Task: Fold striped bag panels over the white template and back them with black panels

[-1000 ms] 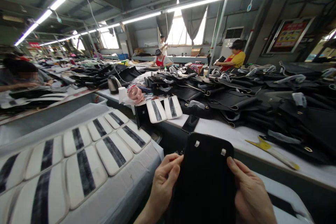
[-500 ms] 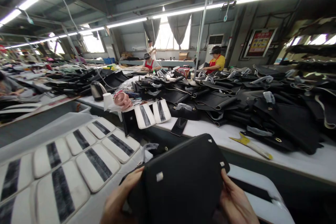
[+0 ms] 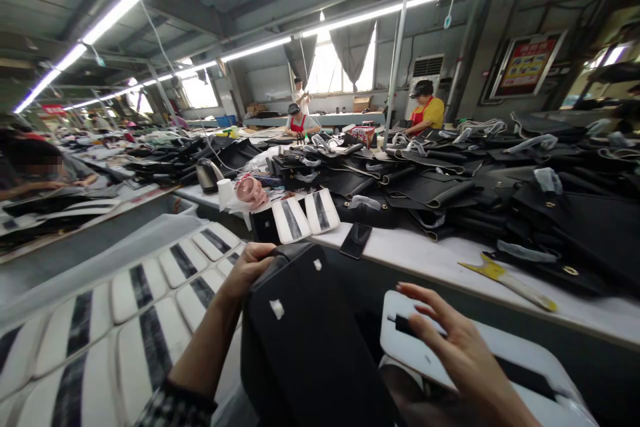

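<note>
Two bare hands are at work beside me, each at something different. The left hand (image 3: 255, 260), at the end of a dark checked sleeve, is curled around the top of a large black leather-like piece with rounded corners (image 3: 310, 347); its grip looks firm, though some of the fingers are hidden. That piece stands tilted in front of the person, between the right edge of the sheet-covered table (image 3: 227, 373) and the near edge of the white-topped counter (image 3: 415, 247), with two small white patches (image 3: 277, 309) facing up near its upper end.

The right hand (image 3: 455, 337) grips nothing that I can see: fingers spread, it hangs over the upper left end of a glossy white rounded panel with a black stripe (image 3: 527, 347), lower than the counter's near edge. Whether the fingertips touch it, I cannot tell, nor what carries it.

To do this well, I'd keep the left hold steady up at that top edge, as the piece looks floppy enough to sag or twist. I'd keep fingers off the two patches, which could smear or lift. With the right, I'd handle the white panel by its rim rather than its stripe, and keep it from scraping the counter's edge.
</note>
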Demonstrator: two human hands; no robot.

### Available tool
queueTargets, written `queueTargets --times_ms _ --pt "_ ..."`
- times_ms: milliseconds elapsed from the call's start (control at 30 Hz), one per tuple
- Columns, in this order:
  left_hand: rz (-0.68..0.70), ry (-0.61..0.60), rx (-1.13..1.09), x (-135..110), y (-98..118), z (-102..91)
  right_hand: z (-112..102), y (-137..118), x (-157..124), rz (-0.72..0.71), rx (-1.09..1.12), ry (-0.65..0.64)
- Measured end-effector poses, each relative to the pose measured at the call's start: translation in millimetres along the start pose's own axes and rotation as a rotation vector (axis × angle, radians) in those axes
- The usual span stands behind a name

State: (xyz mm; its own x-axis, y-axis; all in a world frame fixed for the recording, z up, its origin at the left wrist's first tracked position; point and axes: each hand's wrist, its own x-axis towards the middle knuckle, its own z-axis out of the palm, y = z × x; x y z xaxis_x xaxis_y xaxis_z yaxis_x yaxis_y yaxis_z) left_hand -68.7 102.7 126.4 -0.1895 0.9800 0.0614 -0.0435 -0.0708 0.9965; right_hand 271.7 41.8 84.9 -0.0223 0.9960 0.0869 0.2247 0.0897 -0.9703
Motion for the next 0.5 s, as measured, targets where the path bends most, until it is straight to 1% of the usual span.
queueTargets --times_ms 33,67,100,133,167,200,267,300,333,367,400,433,500 --pt "-0.035 -0.066 -0.016 3 -9 11.7 11 -1 8 -0.029 0.052 -0.114" --pt "-0.071 -0.132 -0.034 6 -18 23.5 25 0 13 -0.007 0.144 -0.228" --pt "-0.097 -0.178 -0.051 8 -28 34.7 39 3 15 0.033 0.247 -0.294" --pt "-0.112 -0.198 -0.069 9 -37 44.8 51 8 14 0.081 0.341 -0.336" --pt "-0.127 -0.211 -0.082 8 -45 53.4 61 15 11 0.132 0.414 -0.334" --pt "-0.138 -0.208 -0.104 4 -52 60.2 68 23 8 0.170 0.449 -0.300" --pt "-0.157 -0.131 -0.209 -15 -63 68.6 71 37 2 0.196 0.393 -0.203" --pt "-0.183 -0.080 -0.284 -30 -67 70.6 69 43 1 0.196 0.325 -0.158" --pt "-0.200 -0.002 -0.367 -48 -70 71.5 66 47 0 0.190 0.249 -0.136" --pt "-0.255 0.032 -0.424 -68 -73 71.6 63 48 0 0.179 0.177 -0.129" --pt "-0.288 0.058 -0.404 -89 -77 71.3 61 48 1 0.166 0.117 -0.131" --pt "-0.267 0.123 -0.336 -108 -80 71.0 60 46 2 0.150 0.074 -0.139" --pt "-0.163 0.267 -0.073 -138 -87 71.3 60 38 5 0.106 0.012 -0.147"
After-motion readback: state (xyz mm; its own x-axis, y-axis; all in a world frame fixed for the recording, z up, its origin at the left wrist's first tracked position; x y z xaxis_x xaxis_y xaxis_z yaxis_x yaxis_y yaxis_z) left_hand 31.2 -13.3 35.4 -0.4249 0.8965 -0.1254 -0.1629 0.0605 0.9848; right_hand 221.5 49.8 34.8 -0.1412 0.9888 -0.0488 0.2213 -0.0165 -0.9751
